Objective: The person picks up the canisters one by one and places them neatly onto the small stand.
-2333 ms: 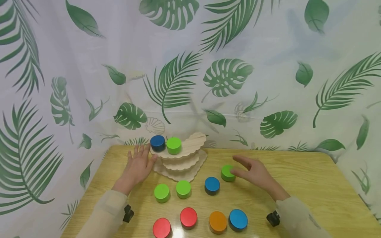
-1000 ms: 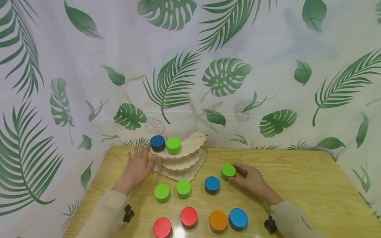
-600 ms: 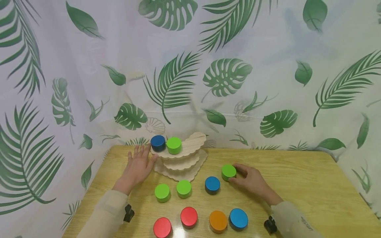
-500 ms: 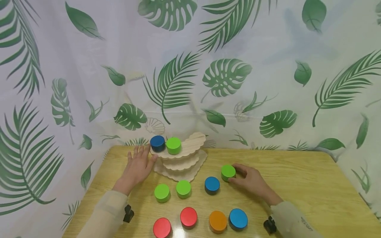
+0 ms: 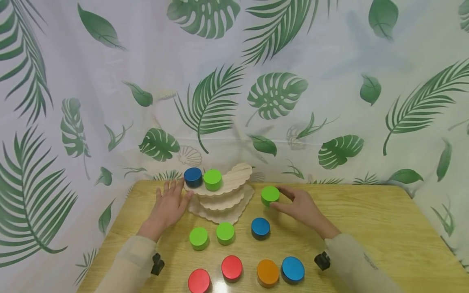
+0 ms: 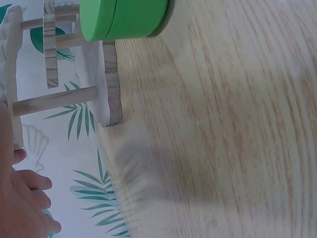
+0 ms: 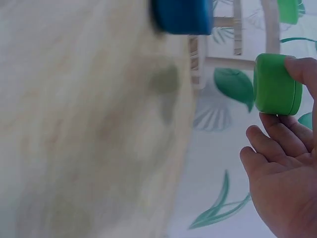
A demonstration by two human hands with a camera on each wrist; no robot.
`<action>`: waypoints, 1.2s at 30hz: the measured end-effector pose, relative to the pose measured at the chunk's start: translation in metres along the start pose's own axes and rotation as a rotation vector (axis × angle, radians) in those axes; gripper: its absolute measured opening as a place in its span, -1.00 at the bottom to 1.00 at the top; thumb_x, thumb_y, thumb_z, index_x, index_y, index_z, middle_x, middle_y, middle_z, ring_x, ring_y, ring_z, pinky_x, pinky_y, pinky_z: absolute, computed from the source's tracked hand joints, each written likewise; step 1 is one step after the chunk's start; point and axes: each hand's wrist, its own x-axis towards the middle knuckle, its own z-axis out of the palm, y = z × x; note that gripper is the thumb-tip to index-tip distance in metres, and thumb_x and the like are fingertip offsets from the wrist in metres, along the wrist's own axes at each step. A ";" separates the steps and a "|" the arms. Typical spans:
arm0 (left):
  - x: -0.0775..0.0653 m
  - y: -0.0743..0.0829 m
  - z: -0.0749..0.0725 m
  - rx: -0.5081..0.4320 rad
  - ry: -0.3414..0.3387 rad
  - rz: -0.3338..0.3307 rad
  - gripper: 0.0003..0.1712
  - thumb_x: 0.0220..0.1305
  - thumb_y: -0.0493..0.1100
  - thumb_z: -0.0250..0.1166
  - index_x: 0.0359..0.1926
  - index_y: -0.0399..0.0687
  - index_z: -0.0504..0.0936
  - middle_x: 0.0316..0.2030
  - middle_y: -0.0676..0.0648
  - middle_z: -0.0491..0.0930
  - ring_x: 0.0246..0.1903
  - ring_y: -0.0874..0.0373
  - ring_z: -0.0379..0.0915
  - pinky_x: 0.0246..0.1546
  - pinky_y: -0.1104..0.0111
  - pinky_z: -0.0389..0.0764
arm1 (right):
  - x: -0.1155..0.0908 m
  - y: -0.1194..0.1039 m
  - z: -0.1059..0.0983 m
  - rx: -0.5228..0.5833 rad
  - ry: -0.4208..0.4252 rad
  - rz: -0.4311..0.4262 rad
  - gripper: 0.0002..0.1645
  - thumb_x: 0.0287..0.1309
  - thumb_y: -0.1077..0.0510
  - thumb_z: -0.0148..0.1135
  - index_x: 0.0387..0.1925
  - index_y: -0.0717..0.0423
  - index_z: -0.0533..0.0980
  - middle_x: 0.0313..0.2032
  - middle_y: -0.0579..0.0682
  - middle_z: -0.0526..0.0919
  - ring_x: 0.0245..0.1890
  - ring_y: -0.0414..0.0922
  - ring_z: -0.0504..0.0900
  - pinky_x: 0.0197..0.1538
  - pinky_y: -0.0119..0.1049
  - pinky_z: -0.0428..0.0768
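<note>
My right hand point(image 5: 302, 207) pinches a small green round tin point(image 5: 270, 196) between thumb and fingers. In the right wrist view the same green tin point(image 7: 277, 84) is held clear of the tabletop, its lid seam showing. To its left stands a wooden tiered stand point(image 5: 234, 179) with scalloped edges. A dark blue tin point(image 5: 193, 178) and another green tin point(image 5: 213, 180) sit on its top tier. At the stand's left end, my left hand point(image 5: 168, 208) lies with fingers extended, thumb and index fingertips right at the top tier's edge. The left wrist view shows those fingers point(image 6: 37, 191) beside the board.
On the table point(image 5: 384, 228) in front stand two green tins, one being a green tin point(image 5: 225, 233), a blue tin point(image 5: 260, 228), two red tins including a red tin point(image 5: 232, 268), an orange tin point(image 5: 268, 273) and another blue tin point(image 5: 292, 270). A leaf-print curtain point(image 5: 234, 101) hangs behind.
My right hand reached the green tin, closed its fingers round it, and has lifted it up and leftward toward the stand. The left hand has stayed at the stand's edge.
</note>
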 end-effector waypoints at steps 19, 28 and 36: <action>0.000 -0.001 -0.001 -0.020 -0.002 -0.004 -0.13 0.69 0.29 -0.23 0.67 -0.23 0.03 0.61 -0.48 0.01 0.63 -0.47 -0.27 0.53 -0.45 -0.20 | 0.045 -0.057 0.026 0.033 0.020 -0.158 -0.32 0.24 0.02 0.55 0.35 0.00 0.57 0.30 0.03 0.67 0.41 0.09 0.55 0.49 0.09 0.46; 0.000 -0.002 0.000 -0.019 0.002 0.000 -0.12 0.69 0.31 -0.22 0.68 -0.22 0.03 0.61 -0.47 0.01 0.63 -0.46 -0.27 0.54 -0.44 -0.19 | 0.057 -0.067 0.042 0.049 0.007 -0.126 -0.27 0.24 -0.01 0.54 0.39 0.04 0.54 0.35 0.07 0.63 0.47 0.12 0.49 0.49 0.16 0.44; 0.002 -0.004 0.003 -0.015 0.001 -0.002 -0.12 0.68 0.31 -0.23 0.68 -0.21 0.03 0.61 -0.47 0.01 0.63 -0.46 -0.28 0.54 -0.43 -0.20 | 0.068 -0.070 0.053 0.057 0.008 -0.113 -0.41 0.25 -0.01 0.53 0.28 -0.05 0.61 0.15 -0.02 0.73 0.36 0.04 0.59 0.45 0.18 0.48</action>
